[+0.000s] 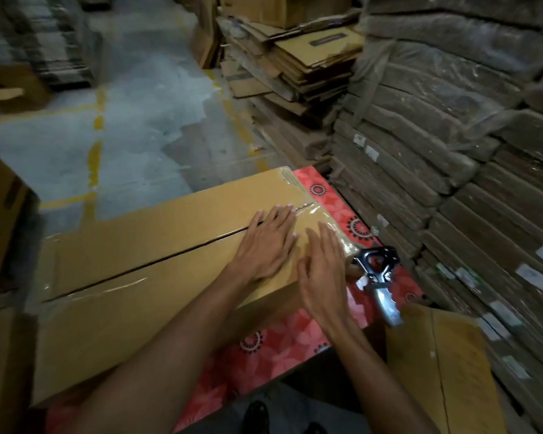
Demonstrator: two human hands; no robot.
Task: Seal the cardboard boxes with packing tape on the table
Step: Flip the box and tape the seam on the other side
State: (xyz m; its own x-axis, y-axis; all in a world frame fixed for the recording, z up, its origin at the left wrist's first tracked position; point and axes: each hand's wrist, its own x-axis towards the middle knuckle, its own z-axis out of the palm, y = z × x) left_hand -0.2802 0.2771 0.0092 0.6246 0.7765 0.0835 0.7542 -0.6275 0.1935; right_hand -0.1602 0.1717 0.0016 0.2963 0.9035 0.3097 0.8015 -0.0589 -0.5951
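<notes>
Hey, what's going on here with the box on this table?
A person is sealing a box on the red-covered table. Both hands lie flat at the box's right end. The left hand is on top over the seam, and the right hand is at the near corner, beside a strip of clear tape crossing that end. The dispenser lies on the table next to the box, in neither hand. A second strip crosses the left part, and the seam between looks untaped.
</notes>
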